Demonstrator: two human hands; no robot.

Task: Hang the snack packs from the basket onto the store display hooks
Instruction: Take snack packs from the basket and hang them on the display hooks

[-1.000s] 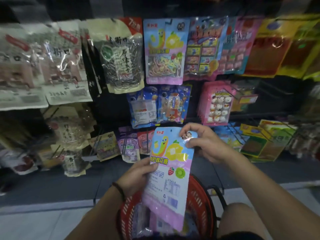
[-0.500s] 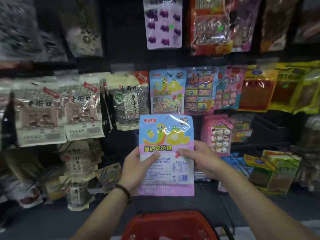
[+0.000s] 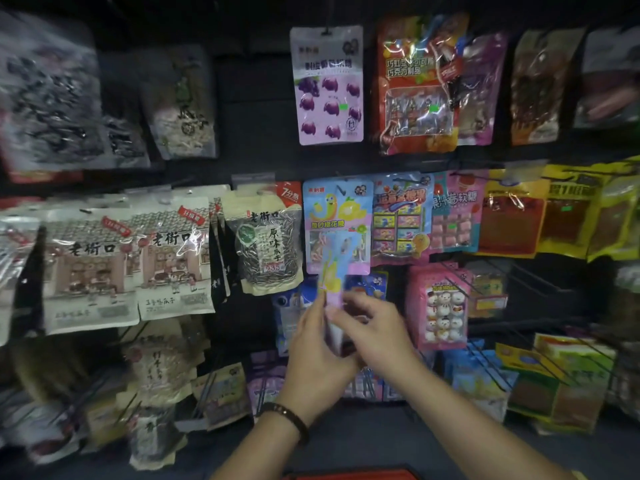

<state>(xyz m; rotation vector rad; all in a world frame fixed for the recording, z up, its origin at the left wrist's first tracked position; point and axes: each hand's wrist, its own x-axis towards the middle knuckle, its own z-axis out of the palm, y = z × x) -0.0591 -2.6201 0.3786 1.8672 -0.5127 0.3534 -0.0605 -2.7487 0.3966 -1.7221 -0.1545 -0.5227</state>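
Two hands meet on one pack. Nearest me, below my wrists, shows the rim of the red basket [image 3: 349,474]. My left hand [image 3: 317,344], a dark bracelet [image 3: 287,415] on its wrist, and my right hand [image 3: 375,336] both pinch the lower part of the sour marshmallow pack [image 3: 331,282]. It is turned edge-on to me, long axis upright, top pointing up past my fingertips. Just beyond that top hangs a matching marshmallow pack [image 3: 337,216] facing me. A sunflower seed pack [image 3: 266,244] hangs up and left of my hands, and a pink snowman-candy pack [image 3: 443,306] hangs to their right. Whether my pack touches a hook, I cannot tell.
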